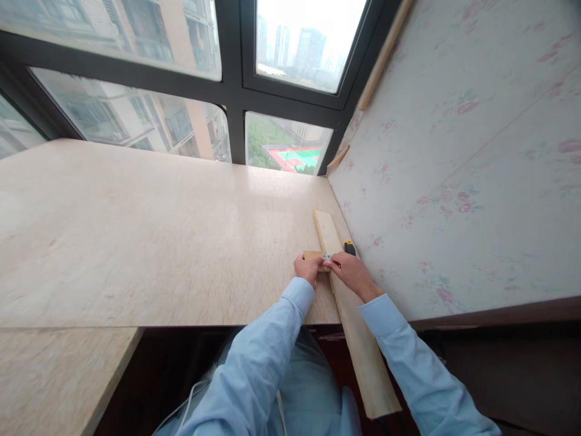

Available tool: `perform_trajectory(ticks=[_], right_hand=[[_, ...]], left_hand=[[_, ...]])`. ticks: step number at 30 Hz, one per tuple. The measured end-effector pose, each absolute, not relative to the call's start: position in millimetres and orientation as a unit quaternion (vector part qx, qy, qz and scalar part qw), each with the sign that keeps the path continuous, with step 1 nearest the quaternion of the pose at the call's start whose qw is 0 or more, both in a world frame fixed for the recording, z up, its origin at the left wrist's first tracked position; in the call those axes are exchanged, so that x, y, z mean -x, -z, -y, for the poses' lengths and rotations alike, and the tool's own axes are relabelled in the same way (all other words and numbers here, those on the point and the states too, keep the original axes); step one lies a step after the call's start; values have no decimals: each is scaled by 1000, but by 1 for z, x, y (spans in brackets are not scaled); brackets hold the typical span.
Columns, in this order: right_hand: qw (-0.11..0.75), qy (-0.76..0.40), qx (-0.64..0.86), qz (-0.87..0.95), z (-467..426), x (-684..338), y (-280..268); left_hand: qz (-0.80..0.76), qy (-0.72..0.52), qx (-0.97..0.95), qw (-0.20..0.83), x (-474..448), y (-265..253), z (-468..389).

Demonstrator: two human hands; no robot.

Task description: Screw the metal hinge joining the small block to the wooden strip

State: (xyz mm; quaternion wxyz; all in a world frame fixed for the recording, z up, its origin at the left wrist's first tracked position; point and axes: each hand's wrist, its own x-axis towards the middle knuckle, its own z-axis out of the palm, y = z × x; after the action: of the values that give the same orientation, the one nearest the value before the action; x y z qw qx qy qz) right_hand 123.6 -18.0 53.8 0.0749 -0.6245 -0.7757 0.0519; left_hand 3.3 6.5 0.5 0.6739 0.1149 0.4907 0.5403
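The left hand (308,269) is gripping a tan, flat rectangular piece (312,254); the right hand (349,270) is pinching a small, silvery metal piece (327,257), which is sitting at its ten o'clock, over a long, pale wooden board (363,345). A black-and-yellow handle (349,247) is poking out at twelve.

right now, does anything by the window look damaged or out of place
Yes: beside the window frame, a tan flap sticks out from the floral wall, as if peeling or broken. The long board also juts past the front edge of the counter.
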Motion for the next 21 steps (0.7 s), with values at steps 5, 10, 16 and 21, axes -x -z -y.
perform_trajectory(ticks=[5,10,16,21], right_hand=[[205,-128,589,771,21,-130,-47],[186,-127,581,782,20,-129,-45],[105,-82,624,770,15,-123,-50],[110,-112,617,771,19,-127,-54]], left_hand=[[-486,-544,-120,673,-5,4,-8],[-490,-546,-122,669,-7,8,-9],[-497,-535,-122,672,-4,3,-9],[-496,-530,-120,677,-3,0,-8]])
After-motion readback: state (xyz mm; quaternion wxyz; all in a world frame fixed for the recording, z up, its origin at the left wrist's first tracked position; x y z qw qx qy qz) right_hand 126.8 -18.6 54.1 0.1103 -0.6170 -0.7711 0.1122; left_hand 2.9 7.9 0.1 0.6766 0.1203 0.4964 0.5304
